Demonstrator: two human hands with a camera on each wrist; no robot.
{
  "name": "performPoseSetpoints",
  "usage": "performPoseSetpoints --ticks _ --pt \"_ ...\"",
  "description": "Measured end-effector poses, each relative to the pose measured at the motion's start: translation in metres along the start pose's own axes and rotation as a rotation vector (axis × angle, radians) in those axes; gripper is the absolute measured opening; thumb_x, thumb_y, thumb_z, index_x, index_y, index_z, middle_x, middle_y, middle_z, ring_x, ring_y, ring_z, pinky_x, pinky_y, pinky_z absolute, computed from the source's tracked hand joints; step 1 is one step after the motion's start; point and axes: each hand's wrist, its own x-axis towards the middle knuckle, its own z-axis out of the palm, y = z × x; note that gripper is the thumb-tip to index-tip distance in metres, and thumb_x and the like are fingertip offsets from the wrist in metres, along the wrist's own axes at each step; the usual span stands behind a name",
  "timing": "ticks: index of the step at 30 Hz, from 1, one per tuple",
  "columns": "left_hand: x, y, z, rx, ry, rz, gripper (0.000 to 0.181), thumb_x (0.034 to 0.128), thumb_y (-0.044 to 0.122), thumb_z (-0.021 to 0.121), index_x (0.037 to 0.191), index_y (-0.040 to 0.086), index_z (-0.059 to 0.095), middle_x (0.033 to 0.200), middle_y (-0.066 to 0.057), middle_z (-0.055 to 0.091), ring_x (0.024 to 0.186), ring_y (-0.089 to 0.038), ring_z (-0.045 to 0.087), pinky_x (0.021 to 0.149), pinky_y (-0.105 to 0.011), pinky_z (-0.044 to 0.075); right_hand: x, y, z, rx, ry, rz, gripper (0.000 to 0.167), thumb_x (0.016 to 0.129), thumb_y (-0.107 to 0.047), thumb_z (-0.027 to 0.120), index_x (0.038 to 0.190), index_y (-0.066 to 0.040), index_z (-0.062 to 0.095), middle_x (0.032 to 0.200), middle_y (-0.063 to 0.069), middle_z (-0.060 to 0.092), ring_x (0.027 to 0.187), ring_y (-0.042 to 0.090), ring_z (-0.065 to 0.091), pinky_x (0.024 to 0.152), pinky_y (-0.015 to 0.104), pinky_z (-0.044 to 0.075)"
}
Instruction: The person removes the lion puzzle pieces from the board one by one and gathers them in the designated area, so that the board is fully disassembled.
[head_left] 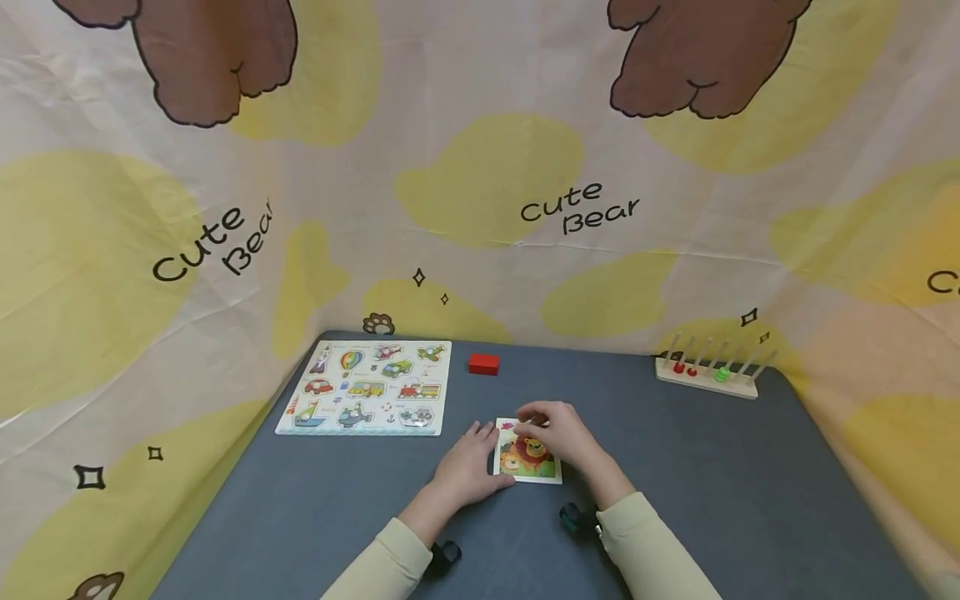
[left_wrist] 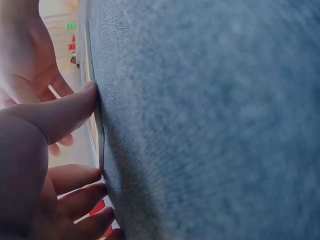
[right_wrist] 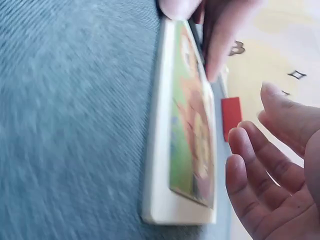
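A small white-framed board with a lion picture (head_left: pixel 531 457) lies flat on the dark table, its thick white rim showing in the right wrist view. My left hand (head_left: pixel 467 468) touches its left side with extended fingers, and the thumb (left_wrist: pixel 75 111) rests at the near edge. Over the board's far part hovers my right hand (head_left: pixel 562 432), fingers loosely bent. In the right wrist view, thumb and fingertips (right_wrist: pixel 237 172) stand apart with nothing between them. The right hand partly covers the picture's upper area.
Behind the board lies a red block (head_left: pixel 483 364). A vehicle picture board (head_left: pixel 363 388) occupies the back left of the table. At the back right stands a wooden peg rack (head_left: pixel 705 379) with red and green beads. A printed cloth (head_left: pixel 480 183) hangs behind the table.
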Motion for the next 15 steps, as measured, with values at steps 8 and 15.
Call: performPoseSetpoints --ticks 8,15 --pt "0.000 -0.001 0.000 -0.018 -0.014 -0.015 0.086 0.0832 0.047 0.080 0.152 0.007 0.046 0.161 -0.012 0.039 0.153 -0.036 0.027 0.115 -0.059 0.036 0.012 -0.001 0.012 -0.091 -0.014 0.010 0.024 0.091 -0.027 0.077 0.112 -0.016 0.078 0.100 -0.003 0.071 0.086 0.012 0.061 0.078 0.033 0.057" --pt "-0.001 -0.001 0.001 -0.043 -0.007 -0.020 0.086 0.0828 0.046 0.080 0.152 0.007 0.046 0.161 -0.011 0.039 0.153 -0.036 0.027 0.115 -0.060 0.036 0.017 0.006 0.020 -0.119 -0.025 0.026 0.022 0.090 -0.025 0.078 0.109 -0.014 0.079 0.089 -0.003 0.064 0.076 0.012 0.054 0.067 0.028 0.051"
